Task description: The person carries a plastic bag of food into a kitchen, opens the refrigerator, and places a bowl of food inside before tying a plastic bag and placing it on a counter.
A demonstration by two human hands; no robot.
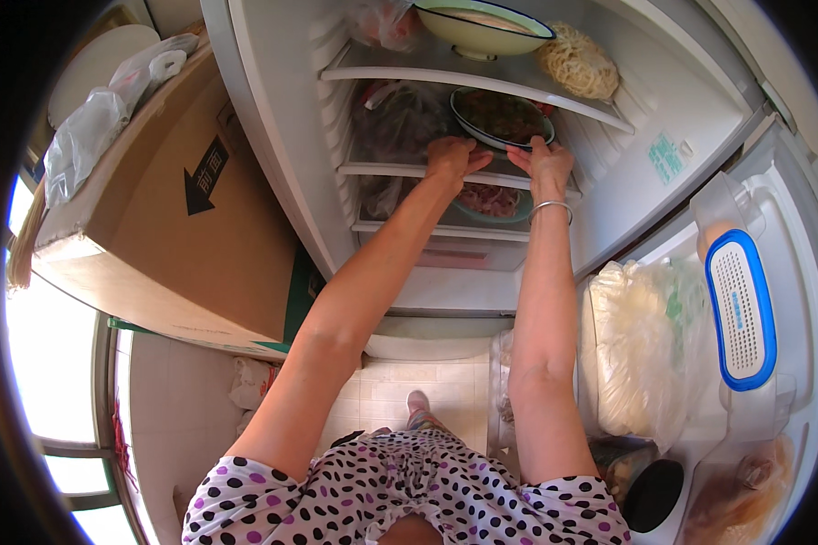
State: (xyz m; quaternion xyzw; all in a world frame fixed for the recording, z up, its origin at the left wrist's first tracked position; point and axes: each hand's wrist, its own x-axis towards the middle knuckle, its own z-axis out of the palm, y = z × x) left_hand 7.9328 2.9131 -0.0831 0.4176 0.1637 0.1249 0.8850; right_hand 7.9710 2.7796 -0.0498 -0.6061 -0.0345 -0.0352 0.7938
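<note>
An enamel bowl (501, 116) with a dark blue rim stands on the refrigerator's middle shelf, holding dark food in liquid. At its near left edge is my left hand (452, 160), thumb by the rim and fingers reaching under the side. My right hand (544, 163), with a metal bangle (551, 212) at the wrist, grips the near right rim. Left of the bowl lies a plastic bag (402, 119) with dark contents. One shelf down, a pale green bowl (494, 204) of pinkish sliced food is partly hidden by my hands and the shelf edge.
A yellow enamel bowl (484, 30) and a bundle of noodles (578, 63) sit on the upper shelf. The open door (801, 286) at right carries a full plastic bag (627, 347) and a blue-rimmed perforated lid (741, 310). A large cardboard box (198, 197) stands close at left.
</note>
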